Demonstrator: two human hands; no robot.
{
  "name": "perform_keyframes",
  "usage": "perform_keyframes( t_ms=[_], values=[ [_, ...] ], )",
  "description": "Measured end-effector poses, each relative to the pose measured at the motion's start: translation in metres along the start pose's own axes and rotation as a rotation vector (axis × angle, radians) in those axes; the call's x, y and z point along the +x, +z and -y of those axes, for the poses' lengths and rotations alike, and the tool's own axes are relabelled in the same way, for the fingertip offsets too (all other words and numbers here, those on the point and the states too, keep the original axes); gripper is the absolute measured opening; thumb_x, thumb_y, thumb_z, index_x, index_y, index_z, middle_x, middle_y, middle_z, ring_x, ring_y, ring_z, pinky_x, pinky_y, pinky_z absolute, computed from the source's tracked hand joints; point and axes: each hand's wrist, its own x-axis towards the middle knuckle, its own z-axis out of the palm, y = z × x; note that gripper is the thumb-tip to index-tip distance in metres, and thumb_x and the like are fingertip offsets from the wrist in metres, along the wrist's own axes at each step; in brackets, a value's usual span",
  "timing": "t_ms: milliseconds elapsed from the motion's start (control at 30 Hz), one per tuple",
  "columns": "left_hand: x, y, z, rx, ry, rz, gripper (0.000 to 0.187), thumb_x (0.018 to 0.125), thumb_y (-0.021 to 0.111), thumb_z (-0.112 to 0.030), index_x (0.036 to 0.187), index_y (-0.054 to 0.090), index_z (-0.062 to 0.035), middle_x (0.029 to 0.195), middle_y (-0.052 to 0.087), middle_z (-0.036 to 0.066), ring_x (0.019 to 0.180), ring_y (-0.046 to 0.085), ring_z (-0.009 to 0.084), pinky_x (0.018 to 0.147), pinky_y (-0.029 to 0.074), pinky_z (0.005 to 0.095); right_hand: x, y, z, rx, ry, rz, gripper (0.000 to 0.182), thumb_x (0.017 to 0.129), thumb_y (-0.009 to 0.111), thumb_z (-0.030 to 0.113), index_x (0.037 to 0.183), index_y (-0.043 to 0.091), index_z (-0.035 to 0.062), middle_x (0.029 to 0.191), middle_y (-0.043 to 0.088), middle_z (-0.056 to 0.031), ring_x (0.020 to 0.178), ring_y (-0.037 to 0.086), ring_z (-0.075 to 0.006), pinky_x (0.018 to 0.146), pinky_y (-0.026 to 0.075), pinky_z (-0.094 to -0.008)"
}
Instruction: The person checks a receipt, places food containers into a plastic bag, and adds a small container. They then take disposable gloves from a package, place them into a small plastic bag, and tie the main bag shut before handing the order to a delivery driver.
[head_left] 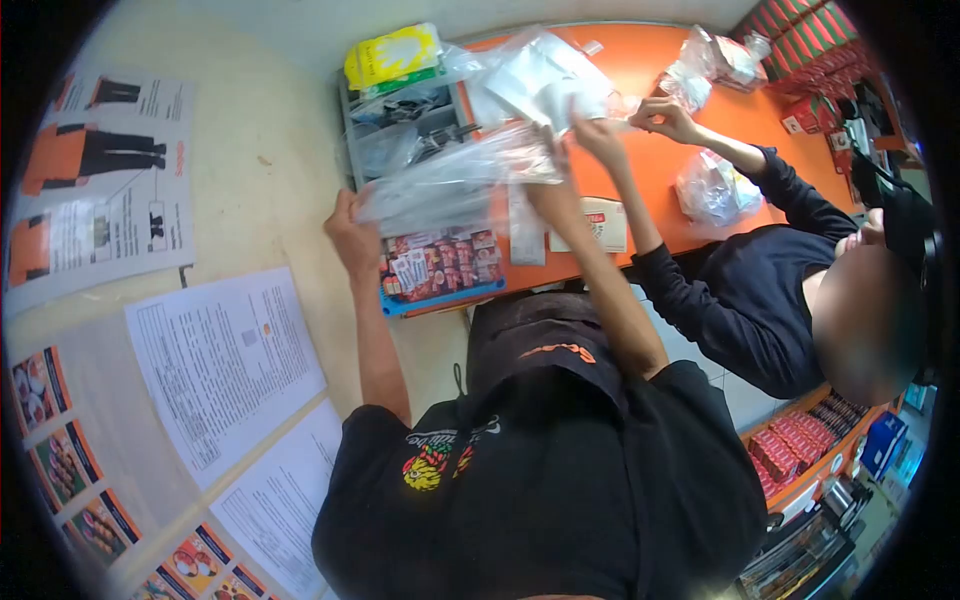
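I hold a clear bag (450, 180) stretched between my two hands above the orange surface (670, 180). My left hand (350, 235) is closed on the bag's near end, fingers curled round the film, off the surface's left edge. My right hand (553, 165) grips the far end over the middle of the surface; film covers the fingers, so I cannot tell just how they pinch.

Under the bag, at the surface's near-left corner, sits a blue tray (440, 272) of small packets. Behind it on the surface is a grey rack (400, 130) with a yellow pack (392, 55) on top, and beside that a loose pile of more clear bags (540, 80). A white card (600, 225) lies on the surface just right of my right arm.

Across the surface a co-worker in a dark sleeve (720, 290) has both hands (630, 125) up close to my right hand, fingers pinching something small.

The film looks thin and slippery, so I judge a weak grip at either end could let it slide out and drop onto the tray. Our hands are crowded together, and a bump could knock loose what either of us holds. Pulling too hard could tear the bag.
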Motion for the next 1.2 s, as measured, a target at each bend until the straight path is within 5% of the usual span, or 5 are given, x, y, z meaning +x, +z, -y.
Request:
perform_keyframes(
  t_ms=[300,433,700,967,1200],
  values=[
    [0.069,0.051,0.098,0.381,0.319,-0.115,0.006,0.078,0.058,-0.010,0.076,0.055,-0.0050,0.084,0.061,0.016,0.078,0.059,0.0412,0.065,0.049,0.0470,-0.049,0.038,0.049,0.011,-0.447,0.596,0.077,0.068,0.079,0.023,0.137,0.048,0.0172,0.153,0.028,-0.0124,0.139,0.026,-0.0436,0.110,0.023,-0.0623],
    [0.121,-0.007,0.087,0.713,-0.023,-0.097,0.008,0.072,0.062,-0.010,0.071,0.060,-0.0034,0.065,0.061,0.020,0.066,0.062,0.0405,0.059,0.046,0.0498,-0.078,-0.001,-0.031,0.409,0.096,0.805,0.081,0.068,0.080,0.028,0.138,0.045,0.0133,0.152,0.026,-0.0209,0.139,0.026,-0.0415,0.110,0.023,-0.0600],
    [0.169,-0.026,0.040,0.201,-0.074,0.939,0.011,0.080,0.064,-0.011,0.088,0.061,-0.0035,0.077,0.061,-0.001,0.070,0.056,0.0108,0.063,0.045,0.0293,-0.126,0.009,-0.118,-0.480,0.319,0.673,0.136,0.045,0.090,0.037,0.153,0.011,0.0156,0.144,0.031,-0.0251,0.132,0.031,-0.0417,0.106,0.030,-0.0554],
    [0.180,-0.046,-0.014,-0.420,-0.174,0.478,0.007,0.082,0.053,0.000,0.085,0.057,-0.0047,0.080,0.065,0.005,0.072,0.054,0.0078,0.065,0.043,0.0244,-0.001,0.088,-0.238,-1.559,-0.285,0.521,0.033,0.097,0.047,0.028,0.108,0.068,0.0047,0.090,0.063,-0.0155,0.093,0.055,-0.0275,0.098,0.041,-0.0367],
    [0.143,-0.060,-0.053,-0.211,-0.004,0.388,0.022,0.082,0.051,0.008,0.096,0.063,-0.0032,0.085,0.068,0.006,0.072,0.058,0.0140,0.069,0.045,0.0278,0.041,0.054,-0.126,-0.280,-0.021,0.797,0.067,0.083,0.063,0.037,0.138,0.038,0.0074,0.116,0.053,-0.0209,0.108,0.050,-0.0359,0.095,0.041,-0.0453]
  ],
)
